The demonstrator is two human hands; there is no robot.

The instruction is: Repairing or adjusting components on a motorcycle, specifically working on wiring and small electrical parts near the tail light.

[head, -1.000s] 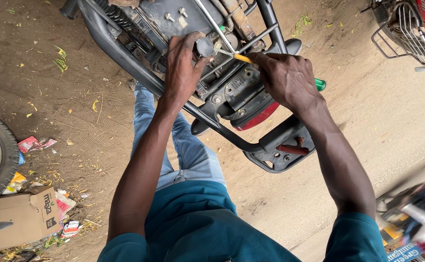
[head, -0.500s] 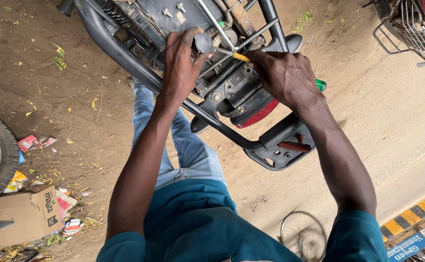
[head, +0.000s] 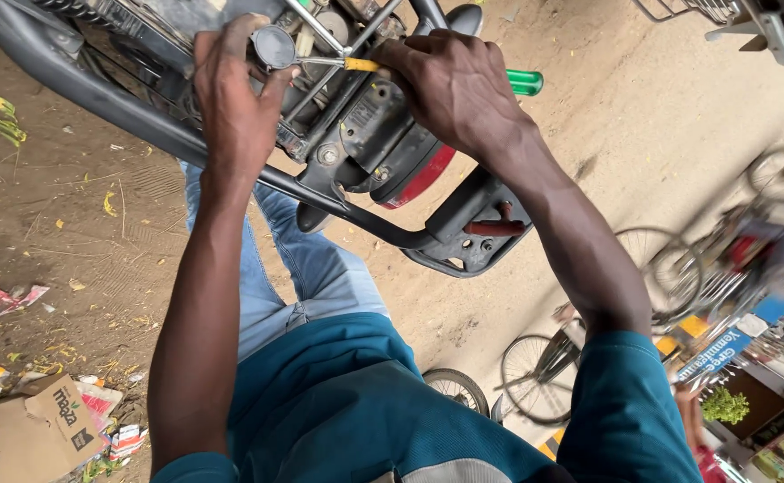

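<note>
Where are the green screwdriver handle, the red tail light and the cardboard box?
green screwdriver handle (head: 524, 82), head view, exposed end.
red tail light (head: 420, 179), head view, curved lens edge.
cardboard box (head: 25, 434), head view, top flap.
</note>
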